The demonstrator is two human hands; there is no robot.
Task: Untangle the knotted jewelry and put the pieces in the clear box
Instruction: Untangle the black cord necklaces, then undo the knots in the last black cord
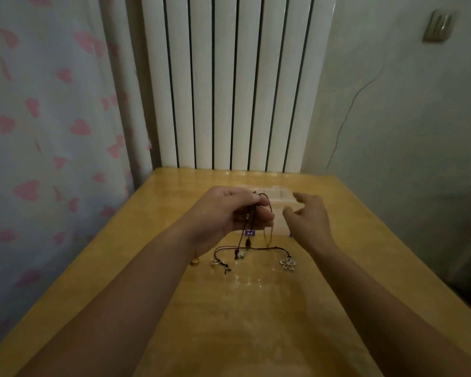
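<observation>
Left hand [237,213] at frame centre pinches dark jewelry cords [242,247], pendants dangling onto worktop [256,322]; right hand [307,217] loose, fingers spread, holding nothing. Clear box [280,198] behind hands, seemingly without pieces. Untangling barely begun.

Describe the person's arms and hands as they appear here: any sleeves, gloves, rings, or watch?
Both forearms are bare to the bottom edge of the frame, with no sleeves in view. The left hand and right hand wear no gloves. No watch or bracelet shows on either wrist, and no rings are visible, though the dim, slightly blurred picture could hide a thin one.
</observation>
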